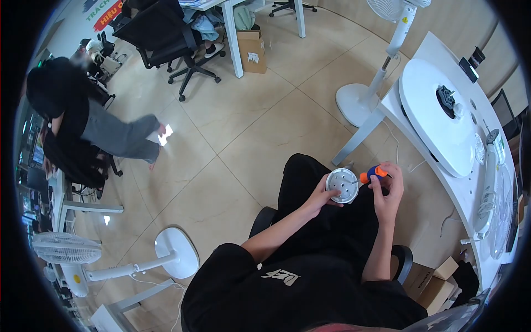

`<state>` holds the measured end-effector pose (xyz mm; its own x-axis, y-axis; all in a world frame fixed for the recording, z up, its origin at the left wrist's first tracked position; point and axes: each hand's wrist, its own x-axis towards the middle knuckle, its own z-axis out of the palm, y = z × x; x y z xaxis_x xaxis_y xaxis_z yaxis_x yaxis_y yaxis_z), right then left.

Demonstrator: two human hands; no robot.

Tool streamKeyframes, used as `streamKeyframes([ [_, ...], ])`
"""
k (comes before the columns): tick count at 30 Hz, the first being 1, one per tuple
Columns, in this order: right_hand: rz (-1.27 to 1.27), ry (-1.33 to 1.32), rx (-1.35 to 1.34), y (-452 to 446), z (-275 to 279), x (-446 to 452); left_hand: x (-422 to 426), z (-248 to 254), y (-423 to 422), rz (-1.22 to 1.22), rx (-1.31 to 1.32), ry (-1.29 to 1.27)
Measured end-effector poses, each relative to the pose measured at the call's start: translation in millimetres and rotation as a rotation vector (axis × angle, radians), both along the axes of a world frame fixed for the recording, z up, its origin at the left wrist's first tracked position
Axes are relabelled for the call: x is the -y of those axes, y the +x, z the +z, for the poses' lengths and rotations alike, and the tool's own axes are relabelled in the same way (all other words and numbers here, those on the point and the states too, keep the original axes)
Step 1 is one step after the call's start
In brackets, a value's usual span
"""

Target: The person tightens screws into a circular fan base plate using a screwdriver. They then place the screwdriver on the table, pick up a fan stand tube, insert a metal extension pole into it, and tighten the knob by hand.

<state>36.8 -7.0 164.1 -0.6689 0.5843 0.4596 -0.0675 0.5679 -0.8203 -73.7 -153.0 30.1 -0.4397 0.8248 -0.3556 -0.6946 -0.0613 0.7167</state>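
Above my lap, my left hand (321,197) grips a round light-grey part (343,186) with several holes in its face, thumb over its near edge. In my right hand (389,191) is a screwdriver (374,174) with an orange and blue handle, held between thumb and fingers. Its thin shaft points left at the round part's face. Whether the tip sits in a hole or only rests on the surface, I cannot tell.
To the right, a white table (398,119) bears a large round white base (423,138), a fan's neck piece (489,188) and a clear fan guard (502,213). Standing fans are at the upper right (358,102) and lower left (177,252). A person (105,116) stands at left; cardboard boxes (437,288) lie lower right.
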Motion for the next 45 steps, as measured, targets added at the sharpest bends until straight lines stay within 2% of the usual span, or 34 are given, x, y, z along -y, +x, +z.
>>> streamKeyframes([
  [6,0.064,-0.135,-0.010,-1,2,3,1,-4,-1,0.010,0.007,0.024],
  [11,0.055,-0.108,-0.017,-4,-7,1,-1,-4,0,0.017,0.004,0.037],
  [14,0.027,-0.222,-0.063,-6,-11,4,-1,-7,1,0.030,-0.007,0.037],
  [21,0.064,-0.070,-0.034,-7,-9,0,-1,5,1,0.028,-0.021,0.016],
  [29,0.048,-0.176,-0.012,-1,-11,0,-3,-15,1,0.014,0.014,0.056],
  [33,0.004,-0.220,-0.007,4,-17,-1,0,-7,1,0.030,0.017,0.026],
  [34,-0.037,-0.076,-0.063,2,-17,0,0,4,2,0.042,-0.005,-0.003],
  [36,-0.053,-0.021,0.024,7,-6,-2,-1,5,1,-0.016,0.008,-0.005],
  [45,-0.083,-0.078,-0.030,28,3,-10,-23,13,4,-0.164,-0.083,-0.046],
])
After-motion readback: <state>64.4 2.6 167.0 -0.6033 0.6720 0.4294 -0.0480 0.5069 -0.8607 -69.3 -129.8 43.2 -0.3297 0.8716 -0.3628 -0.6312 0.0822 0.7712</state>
